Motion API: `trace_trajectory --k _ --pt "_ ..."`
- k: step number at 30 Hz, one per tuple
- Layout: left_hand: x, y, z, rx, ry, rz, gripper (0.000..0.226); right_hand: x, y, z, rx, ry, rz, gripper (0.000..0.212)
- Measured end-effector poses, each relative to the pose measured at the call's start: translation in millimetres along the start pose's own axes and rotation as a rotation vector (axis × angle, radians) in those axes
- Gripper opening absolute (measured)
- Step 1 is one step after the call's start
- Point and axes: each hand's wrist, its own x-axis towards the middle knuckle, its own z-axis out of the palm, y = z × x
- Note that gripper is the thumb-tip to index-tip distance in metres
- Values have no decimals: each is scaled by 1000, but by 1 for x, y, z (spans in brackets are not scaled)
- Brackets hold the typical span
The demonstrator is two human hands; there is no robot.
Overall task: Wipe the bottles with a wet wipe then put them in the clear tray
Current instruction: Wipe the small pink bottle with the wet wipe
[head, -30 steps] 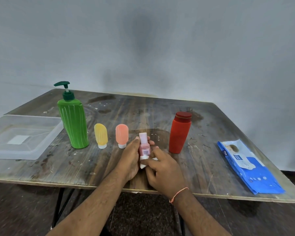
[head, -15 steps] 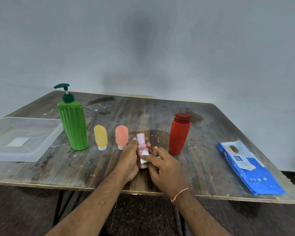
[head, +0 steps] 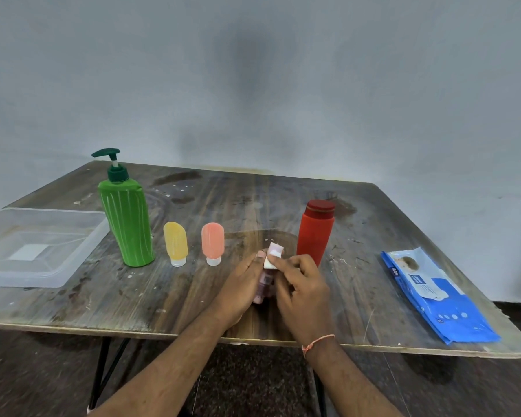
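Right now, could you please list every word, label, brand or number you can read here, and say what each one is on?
"mee" on the near-left edge of the blue wipes pack.
"mee mee", probably, on the pack's white flap; the small print is blurred.
Label on the small pink bottle between the left hand and right hand: too blurred to read.
Other bottles: no text visible.

Single head-worn wide-angle view, looking forward and down, close over the table, wall behind

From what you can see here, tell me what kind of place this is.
Probably a bare workroom or makeshift setup, not a lived-in home: a scuffed, stained wooden table on thin black metal legs, a plain grey wall, and a dark floor.
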Motion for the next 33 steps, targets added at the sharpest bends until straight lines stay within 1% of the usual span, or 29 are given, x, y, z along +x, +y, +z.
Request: trace_trajectory --k 4,7,12,15,18,22,24,26,27,30,33 --pt "-2 0 2 105 -20 73 39 0 0 -2 34 44 70 49" --pt "-3 0 1 171 -47 76 39 1 1 -2 58 62 112 53" --pt "-4 2 -1 94 -29 9 39 0 0 -3 61 3 85 36" --pt "-6 4 -2 74 -47 12 37 0 -2 -1 56 11 54 31" --pt "-7 7 -2 96 -96 70 41 0 -3 -3 70 41 83 34" --pt "-8 10 -3 181 -148 140 51 1 -1 -4 120 108 153 46" --pt "-7 8 -2 175 -143 148 49 2 -1 -5 154 118 187 48" --pt "-5 6 -3 129 -131 126 42 2 -1 -5 152 110 185 44" --pt "-3 4 -4 99 -126 110 43 2 -1 -5 143 96 170 40" --pt "-1 0 -6 37 -107 102 50 1 1 -3 129 46 130 32" --pt "0 -4 -9 11 -75 130 60 2 2 -2 151 58 157 33"
